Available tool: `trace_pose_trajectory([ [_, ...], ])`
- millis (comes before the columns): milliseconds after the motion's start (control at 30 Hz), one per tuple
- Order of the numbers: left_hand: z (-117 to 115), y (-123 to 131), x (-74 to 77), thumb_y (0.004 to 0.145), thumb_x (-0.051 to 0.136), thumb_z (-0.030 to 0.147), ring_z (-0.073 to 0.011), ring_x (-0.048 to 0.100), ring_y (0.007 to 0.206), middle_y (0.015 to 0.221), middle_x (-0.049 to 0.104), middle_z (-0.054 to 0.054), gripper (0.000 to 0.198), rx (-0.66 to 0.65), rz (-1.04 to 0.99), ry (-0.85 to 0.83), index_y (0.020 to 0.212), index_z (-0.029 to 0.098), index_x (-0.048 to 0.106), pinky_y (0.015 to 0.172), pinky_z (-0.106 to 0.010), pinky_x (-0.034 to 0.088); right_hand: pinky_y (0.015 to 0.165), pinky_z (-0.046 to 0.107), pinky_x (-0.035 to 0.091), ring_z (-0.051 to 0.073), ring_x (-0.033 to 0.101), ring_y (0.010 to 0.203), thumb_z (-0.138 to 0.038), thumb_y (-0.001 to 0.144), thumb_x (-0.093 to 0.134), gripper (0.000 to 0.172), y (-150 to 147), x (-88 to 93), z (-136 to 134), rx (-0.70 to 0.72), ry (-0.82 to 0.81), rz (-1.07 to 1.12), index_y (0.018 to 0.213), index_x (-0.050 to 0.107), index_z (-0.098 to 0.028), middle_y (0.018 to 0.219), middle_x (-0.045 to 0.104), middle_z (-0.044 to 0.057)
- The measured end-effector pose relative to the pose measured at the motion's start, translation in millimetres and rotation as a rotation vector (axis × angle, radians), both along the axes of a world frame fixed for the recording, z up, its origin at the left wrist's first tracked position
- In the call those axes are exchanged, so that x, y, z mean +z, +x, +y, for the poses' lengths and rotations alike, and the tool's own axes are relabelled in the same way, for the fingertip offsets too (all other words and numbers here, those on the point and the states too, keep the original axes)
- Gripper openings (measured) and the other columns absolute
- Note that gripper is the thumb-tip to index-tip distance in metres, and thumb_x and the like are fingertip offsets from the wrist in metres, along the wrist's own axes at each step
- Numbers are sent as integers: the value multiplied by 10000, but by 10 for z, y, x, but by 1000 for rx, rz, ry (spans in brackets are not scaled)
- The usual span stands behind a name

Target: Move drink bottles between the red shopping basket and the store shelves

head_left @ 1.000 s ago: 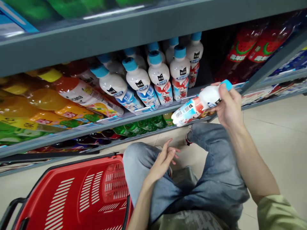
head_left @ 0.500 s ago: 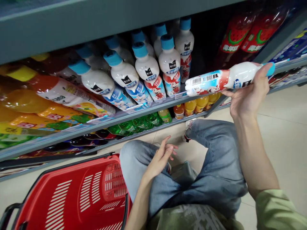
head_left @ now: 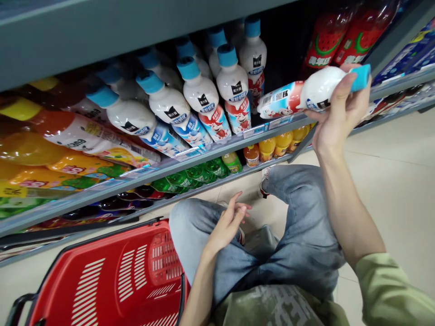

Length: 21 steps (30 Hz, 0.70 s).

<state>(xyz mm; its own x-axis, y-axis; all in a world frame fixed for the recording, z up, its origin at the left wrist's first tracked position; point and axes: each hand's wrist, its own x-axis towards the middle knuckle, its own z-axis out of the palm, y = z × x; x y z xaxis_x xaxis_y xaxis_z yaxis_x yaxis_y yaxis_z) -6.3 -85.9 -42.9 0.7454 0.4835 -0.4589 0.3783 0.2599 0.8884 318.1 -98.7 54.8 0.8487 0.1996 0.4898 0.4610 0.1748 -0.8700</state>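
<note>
My right hand grips a white drink bottle near its blue cap. The bottle is tilted almost flat, its base pointing left over the edge of the shelf. Just left of that base stand several bottles of the same kind, white with blue caps, some with red labels and some with blue. My left hand hangs over my knee with fingers apart and holds nothing.
A red shopping basket sits on the floor at left. Orange juice bottles lean at the shelf's left, red watermelon drinks stand at right. Green bottles fill the lower shelf. A grey shelf board runs above.
My right hand has moved left and slightly up with the bottle, and the bottle's base now reaches in over the shelf. My left hand has stayed in place.
</note>
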Motion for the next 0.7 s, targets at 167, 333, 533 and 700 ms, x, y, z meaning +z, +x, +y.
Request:
trace_pose_trajectory([
  [167,-3,-27,24,949,596,450,-203,668,898,1129,709,-76,562,12,-5,7,1456,243,468,763,-328,541,896,346,564,210,652,1076,-675,954,476,519,-38,21,70,-35,-105,-237,1117,601,-198,1187,607,117],
  [333,-1,-67,31,988,523,459,-205,668,931,1146,703,-72,558,-52,28,71,1491,241,418,812,-336,528,990,357,518,214,631,1110,-662,930,557,511,-43,48,170,0,-125,-328,1139,654,-206,1172,581,110],
  [533,-6,-97,17,984,531,460,-209,666,954,1139,709,-57,565,-63,7,62,1502,260,421,860,-336,509,1051,376,468,228,574,1166,-553,957,594,411,-101,101,317,49,-178,-320,1204,633,-226,1208,571,112],
  [700,-8,-97,27,975,542,457,-210,664,952,1133,712,-54,561,-72,11,68,1492,263,437,866,-339,515,1016,364,504,232,560,1200,-565,956,584,421,-69,127,470,26,-266,-341,1235,600,-250,1210,583,95],
])
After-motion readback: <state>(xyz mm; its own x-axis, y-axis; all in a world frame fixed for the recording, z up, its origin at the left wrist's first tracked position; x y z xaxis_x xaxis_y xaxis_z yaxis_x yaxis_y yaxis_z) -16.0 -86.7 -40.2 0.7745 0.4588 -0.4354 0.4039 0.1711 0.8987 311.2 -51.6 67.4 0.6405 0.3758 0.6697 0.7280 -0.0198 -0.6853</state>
